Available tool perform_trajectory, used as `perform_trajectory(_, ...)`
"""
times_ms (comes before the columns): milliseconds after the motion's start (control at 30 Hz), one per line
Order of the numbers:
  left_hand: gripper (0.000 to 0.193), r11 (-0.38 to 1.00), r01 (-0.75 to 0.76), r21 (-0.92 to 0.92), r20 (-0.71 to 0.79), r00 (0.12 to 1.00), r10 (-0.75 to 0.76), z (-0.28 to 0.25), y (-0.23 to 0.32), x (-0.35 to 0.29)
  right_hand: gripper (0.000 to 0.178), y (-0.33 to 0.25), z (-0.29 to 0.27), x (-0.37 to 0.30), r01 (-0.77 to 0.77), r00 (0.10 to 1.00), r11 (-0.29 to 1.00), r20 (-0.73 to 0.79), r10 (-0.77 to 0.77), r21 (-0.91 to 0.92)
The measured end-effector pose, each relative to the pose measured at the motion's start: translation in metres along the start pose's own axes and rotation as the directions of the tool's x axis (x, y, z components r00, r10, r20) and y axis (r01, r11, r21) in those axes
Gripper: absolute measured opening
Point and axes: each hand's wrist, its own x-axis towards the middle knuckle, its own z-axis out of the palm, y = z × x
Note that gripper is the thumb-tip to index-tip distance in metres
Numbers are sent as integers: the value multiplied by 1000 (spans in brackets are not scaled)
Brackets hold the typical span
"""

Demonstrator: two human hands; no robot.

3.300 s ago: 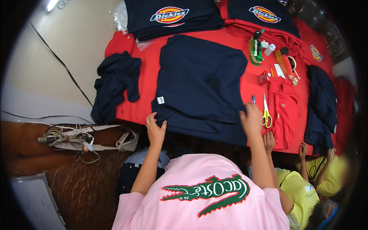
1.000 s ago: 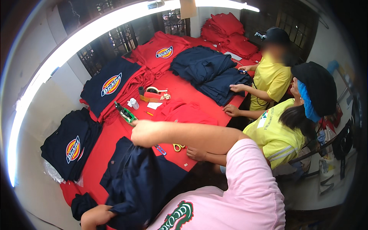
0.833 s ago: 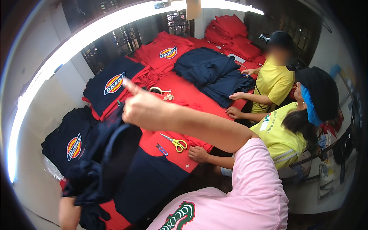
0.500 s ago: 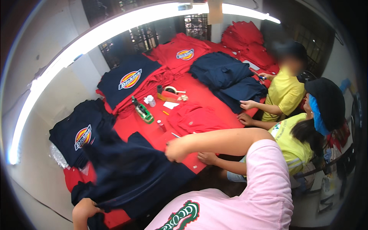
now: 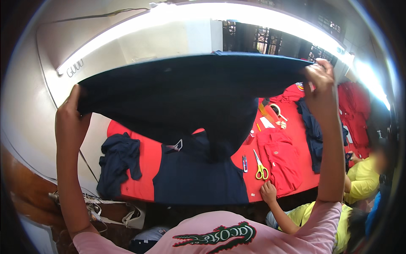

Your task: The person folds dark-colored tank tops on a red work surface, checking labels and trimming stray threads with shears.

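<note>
A dark navy garment (image 5: pixel 177 93), apparently a shirt, is stretched wide in front of me at head height. My left hand (image 5: pixel 74 106) is closed on its left end. At the right end my right hand (image 5: pixel 320 78) pinches the cloth. The garment's middle sags down over the table, and a small pale label shows near its lower edge. Beneath it a navy cloth (image 5: pixel 201 184) lies flat along the table's near edge; I cannot tell whether it joins the held piece. A crumpled navy garment (image 5: pixel 120 163) lies to the left.
On the red table (image 5: pixel 146 178) are yellow-handled scissors (image 5: pixel 261 168), thread snips (image 5: pixel 244 164), a folded red garment (image 5: pixel 280 163) and a tape roll (image 5: pixel 277 111). A co-worker's hand (image 5: pixel 268 191) rests near the scissors. Navy cloth (image 5: pixel 312 135) and red cloth (image 5: pixel 354 110) lie farther right.
Both my hands have risen from near the table and spread apart, lifting the navy garment up in front of me. The view has swung, so the co-workers sit farther to the right.
</note>
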Motion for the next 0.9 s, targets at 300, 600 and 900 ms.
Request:
perform_trajectory(300,40,951,-114,287,34,994,109,-30,13,-13,30,59,-35,-8,-232,937,899,-162,309,372)
perform_trajectory(600,24,460,-375,-805,-392,918,61,-47,-50,-52,23,65,-19,13,-225,956,751,-10,295,620)
perform_trajectory(900,32,996,37,-78,614,789,19,54,-41,-9,15,71,76,-13,2,995,952,93,27,-306)
